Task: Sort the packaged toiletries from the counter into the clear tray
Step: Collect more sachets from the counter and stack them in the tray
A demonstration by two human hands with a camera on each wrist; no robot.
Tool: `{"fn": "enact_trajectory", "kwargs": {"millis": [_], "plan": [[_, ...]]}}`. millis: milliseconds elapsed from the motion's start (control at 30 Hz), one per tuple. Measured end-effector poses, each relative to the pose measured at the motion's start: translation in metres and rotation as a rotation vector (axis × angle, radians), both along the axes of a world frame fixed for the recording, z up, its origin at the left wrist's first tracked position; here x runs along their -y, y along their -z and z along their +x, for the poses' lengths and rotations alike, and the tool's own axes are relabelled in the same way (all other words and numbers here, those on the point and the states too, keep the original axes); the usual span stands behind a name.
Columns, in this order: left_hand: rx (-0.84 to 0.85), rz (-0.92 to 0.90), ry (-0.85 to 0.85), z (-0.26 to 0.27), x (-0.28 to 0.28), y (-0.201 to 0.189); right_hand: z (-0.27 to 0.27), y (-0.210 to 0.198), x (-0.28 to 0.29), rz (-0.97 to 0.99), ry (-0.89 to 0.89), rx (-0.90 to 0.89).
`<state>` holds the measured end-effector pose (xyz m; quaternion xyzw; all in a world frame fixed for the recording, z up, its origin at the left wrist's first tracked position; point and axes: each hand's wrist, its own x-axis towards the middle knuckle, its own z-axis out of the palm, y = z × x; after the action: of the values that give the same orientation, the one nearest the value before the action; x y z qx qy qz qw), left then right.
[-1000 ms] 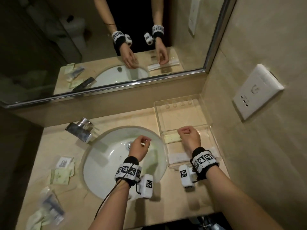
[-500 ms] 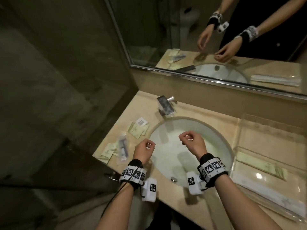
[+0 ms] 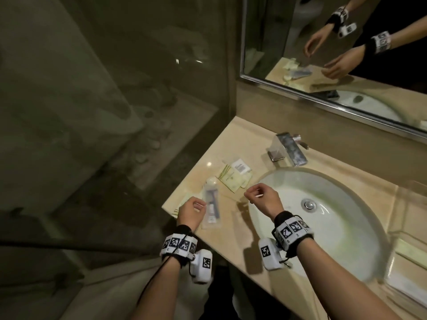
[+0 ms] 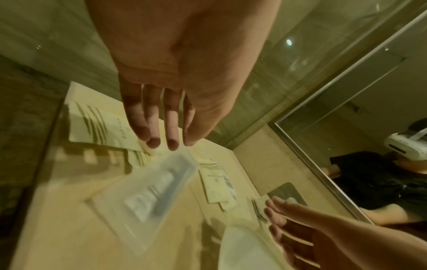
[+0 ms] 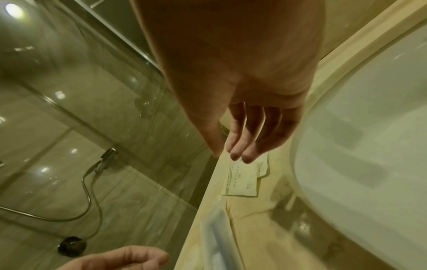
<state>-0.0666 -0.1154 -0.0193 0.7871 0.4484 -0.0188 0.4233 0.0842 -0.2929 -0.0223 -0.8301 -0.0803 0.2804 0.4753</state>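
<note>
text: none legible | sachets point(image 3: 230, 179): print blurred | wristbands point(image 3: 291, 231): square black-white code markers only

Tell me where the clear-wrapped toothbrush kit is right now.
In the head view the toothbrush kit lies flat on the counter left of the sink, just right of the left hand, with the paper sachets beyond it.

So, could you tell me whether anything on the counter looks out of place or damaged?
Nothing looks damaged or spilled. The packets lie in a loose, overlapping scatter left of the sink, and the clear toothbrush pack sits askew near the counter edge. Neither the left hand nor the right hand holds anything.
</note>
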Motion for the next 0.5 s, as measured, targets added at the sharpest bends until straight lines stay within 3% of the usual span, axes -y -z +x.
{"fn": "enact_trajectory", "kwargs": {"millis": [233, 500], "plan": [[-0.129, 0.066, -0.007, 0.0, -0.061, 0.029, 0.018, 0.027, -0.068, -0.241, 0.022, 0.124], [-0.295, 0.118, 0.041, 0.009, -0.077, 0.044, 0.026, 0.049, -0.093, -0.488, -0.028, 0.185]]}}
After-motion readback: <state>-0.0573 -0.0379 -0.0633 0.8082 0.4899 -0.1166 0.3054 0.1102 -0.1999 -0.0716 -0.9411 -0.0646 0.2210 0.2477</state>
